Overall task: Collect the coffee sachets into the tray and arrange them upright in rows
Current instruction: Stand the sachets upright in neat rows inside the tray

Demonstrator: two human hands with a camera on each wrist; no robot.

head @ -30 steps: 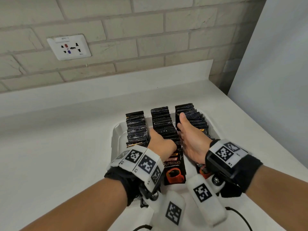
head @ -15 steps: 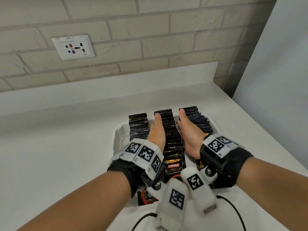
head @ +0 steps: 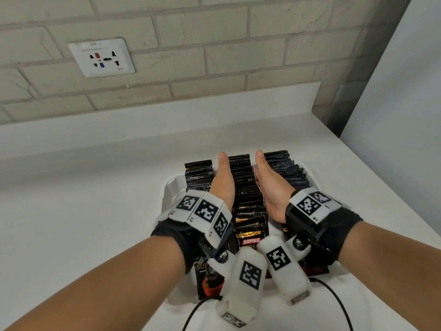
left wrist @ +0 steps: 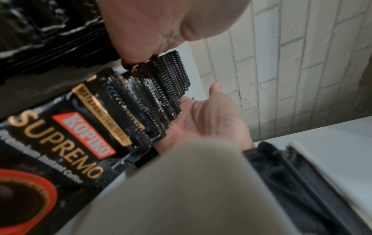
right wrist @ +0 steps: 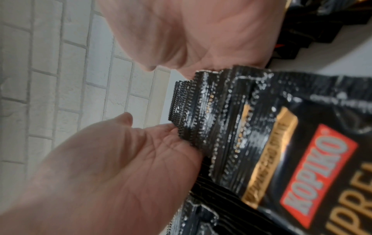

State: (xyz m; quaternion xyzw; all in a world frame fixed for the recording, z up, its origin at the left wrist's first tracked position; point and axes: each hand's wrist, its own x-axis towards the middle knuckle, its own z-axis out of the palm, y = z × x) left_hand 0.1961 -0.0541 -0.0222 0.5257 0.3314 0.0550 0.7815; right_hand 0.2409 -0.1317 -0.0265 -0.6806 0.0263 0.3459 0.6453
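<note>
We look down along our two forearms at a white tray (head: 170,189) sitting on a white countertop (head: 71,187) that meets a pale brick wall (head: 238,56). Three rows of black Kopiko Supremo coffee sachets stand on edge in the tray, running away from us: a left row (head: 199,174), a middle row (head: 248,194) and a right row (head: 290,169). Our left hand (head: 223,182) is slid into the gap between the left and middle rows, and our right hand (head: 270,187) into the gap between the middle and right rows, so the two flat palms face each other with the middle row between them. Both hands are extended, fingers straight and together, thumbs lying along the top; neither curls around anything. From the left wrist camera the right hand (left wrist: 207,117) touches the serrated edges of the middle row (left wrist: 157,89), and the front sachet shows a red Kopiko label and gold Supremo lettering. From the right wrist camera the left hand (right wrist: 124,159) meets the other side of that same row (right wrist: 201,111). One sachet (head: 207,280) lies flat at the near left corner of the tray, partly under our wrist gear. A white wall socket (head: 101,57) is mounted on the bricks, up and to the left.
</note>
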